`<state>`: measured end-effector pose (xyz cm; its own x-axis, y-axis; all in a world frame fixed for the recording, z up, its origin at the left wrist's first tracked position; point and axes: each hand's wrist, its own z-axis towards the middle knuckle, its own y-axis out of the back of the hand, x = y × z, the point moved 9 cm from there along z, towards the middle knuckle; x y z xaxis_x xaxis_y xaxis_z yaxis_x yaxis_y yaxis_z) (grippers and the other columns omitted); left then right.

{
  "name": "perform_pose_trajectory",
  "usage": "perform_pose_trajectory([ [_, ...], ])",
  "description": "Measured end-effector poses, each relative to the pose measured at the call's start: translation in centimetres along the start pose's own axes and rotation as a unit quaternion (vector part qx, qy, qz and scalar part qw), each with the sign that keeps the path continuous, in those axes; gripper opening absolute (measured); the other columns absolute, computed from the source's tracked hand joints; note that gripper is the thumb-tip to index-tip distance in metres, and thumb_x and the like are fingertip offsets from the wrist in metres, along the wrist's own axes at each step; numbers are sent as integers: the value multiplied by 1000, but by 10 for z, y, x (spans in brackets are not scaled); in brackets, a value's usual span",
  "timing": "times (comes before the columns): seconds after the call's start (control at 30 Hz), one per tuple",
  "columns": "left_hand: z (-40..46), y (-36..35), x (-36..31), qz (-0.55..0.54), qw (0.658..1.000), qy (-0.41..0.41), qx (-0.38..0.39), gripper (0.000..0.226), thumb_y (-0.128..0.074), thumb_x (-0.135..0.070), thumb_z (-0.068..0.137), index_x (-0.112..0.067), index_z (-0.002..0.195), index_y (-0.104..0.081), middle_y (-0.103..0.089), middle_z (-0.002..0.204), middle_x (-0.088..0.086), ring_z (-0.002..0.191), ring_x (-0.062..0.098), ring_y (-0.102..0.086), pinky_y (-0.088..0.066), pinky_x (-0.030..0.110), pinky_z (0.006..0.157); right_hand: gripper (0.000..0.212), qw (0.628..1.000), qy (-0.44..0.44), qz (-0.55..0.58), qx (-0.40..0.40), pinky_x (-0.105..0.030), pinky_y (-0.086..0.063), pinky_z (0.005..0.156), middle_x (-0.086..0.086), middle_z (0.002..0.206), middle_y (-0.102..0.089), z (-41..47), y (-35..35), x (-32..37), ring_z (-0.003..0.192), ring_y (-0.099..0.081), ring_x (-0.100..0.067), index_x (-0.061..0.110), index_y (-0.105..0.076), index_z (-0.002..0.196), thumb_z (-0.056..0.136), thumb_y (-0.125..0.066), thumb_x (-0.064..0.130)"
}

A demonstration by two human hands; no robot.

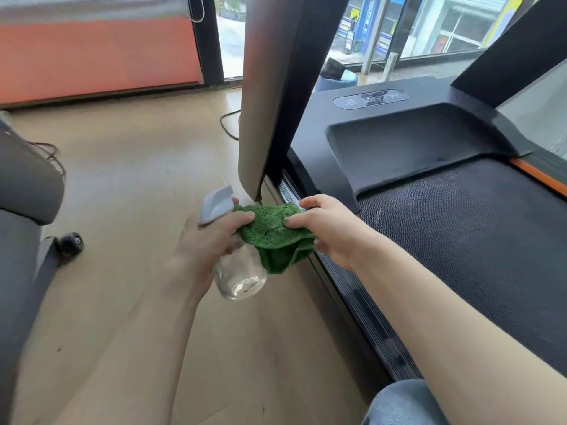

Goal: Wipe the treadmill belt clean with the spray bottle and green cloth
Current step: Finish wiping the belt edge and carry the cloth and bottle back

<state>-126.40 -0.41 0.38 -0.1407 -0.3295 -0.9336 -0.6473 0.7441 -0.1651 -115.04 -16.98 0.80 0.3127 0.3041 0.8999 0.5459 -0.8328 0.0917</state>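
Holding: both hands meet over the floor just beside the treadmill's left side rail [346, 280], sharing the green cloth [277, 237] between them.
Left hand: the left hand [208, 240] is wrapped round the neck of a clear spray bottle [239, 271], fingers curled; its thumb also presses one edge of the cloth against the bottle.
Right hand: the right hand [328, 228] pinches the opposite edge of the cloth, thumb on top and fingers curled beneath.
Green cloth: bunched and sagging between the two hands, in the air, with its lower fold hanging in front of the bottle's shoulder; it is not touching the belt.
Spray bottle: tilted, grey trigger head [216, 207] pointing up and away, round glass-like body below the hand; how much liquid is inside cannot be told.
Treadmill belt: the dark textured treadmill belt [460, 246] lies to the right of the hands, apart from them, with a faint pale patch near its front edge.
Motor cover: a black moulded motor cover [408, 142] sits at the head of the belt, a logo plate behind it.
Upright: a beige and black upright post [270, 96] rises just beyond the hands.
Floor: tan flooring [129, 179] with a black cable [228, 124] near the window.
Left edge: part of another grey machine [21, 210] with a small black wheel [72, 242].
Lower right: a knee in blue denim [402, 403].
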Motion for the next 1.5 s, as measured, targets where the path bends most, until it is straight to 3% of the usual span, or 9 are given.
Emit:
perform_pose_trajectory([
  [0.13,3,14,-7,0,1000,-7,-5,30,-79,-3,88,-17,115,-73,-76,88,2,84,21,-75,-63,35,78,51,994,41,76,73,-43,-61,76,-17,119,-66,2,-12,12,90,-70,-28,33,-58,127,93,-53,-4],
  [0.3,2,24,-18,17,999,-27,17,27,-75,-2,92,-16,115,-72,-77,84,-1,77,16,-76,-61,27,63,69,980,93,94,148,-35,-56,83,-17,121,-65,8,-25,20,109,-67,-32,21,-60,130,75,-56,-20],
  [0.43,-1,33,-31,93,992,-78,43,32,-77,-2,88,-18,116,-74,-76,108,15,96,26,-75,-63,30,77,83,982,115,-72,130,-38,-58,88,-11,112,-69,18,-28,17,101,-70,-25,26,-58,132,59,-74,-7],
  [0.67,-1,50,-38,131,987,-86,39,34,-76,3,86,-15,115,-74,-74,114,20,94,22,-72,-60,27,73,23,931,204,-275,131,-16,-47,58,6,69,-61,17,-54,40,60,-57,-1,19,-63,78,68,-83,15],
  [0.8,-3,61,-47,149,986,-77,15,41,-77,-12,71,-18,111,-76,-77,112,14,92,17,-74,-60,23,70,26,929,149,-271,205,-28,-49,65,2,69,-58,24,-69,47,65,-59,-9,13,-56,80,73,-81,14],
  [0.93,0,74,-77,163,985,-56,-5,36,-79,-22,72,-20,109,-77,-78,111,13,100,25,-76,-61,39,84,24,952,75,-179,238,-31,-52,68,0,71,-63,26,-83,73,74,-65,-17,15,-57,83,76,-77,2],
  [1.13,-3,110,-173,198,980,-33,-9,26,-82,-22,89,-18,114,-74,-73,89,-5,78,9,-69,-54,24,69,40,951,-66,-26,300,-39,-54,90,-10,117,-72,6,-130,133,111,-68,-28,9,-63,125,86,-68,10],
  [1.33,-11,128,-229,147,989,23,16,51,-79,-35,83,-20,130,-67,-76,118,5,98,22,-76,-55,41,96,42,953,-91,34,288,-40,-52,99,-11,117,-72,-8,-172,192,110,-68,-27,6,-62,124,83,-65,11],
  [1.5,-9,137,-252,105,994,43,-10,59,-83,-23,77,-24,135,-68,-75,127,11,107,24,-75,-60,35,88,36,950,-115,57,285,-38,-53,90,-16,117,-71,-9,-191,227,99,-69,-28,3,-62,122,87,-58,7],
])
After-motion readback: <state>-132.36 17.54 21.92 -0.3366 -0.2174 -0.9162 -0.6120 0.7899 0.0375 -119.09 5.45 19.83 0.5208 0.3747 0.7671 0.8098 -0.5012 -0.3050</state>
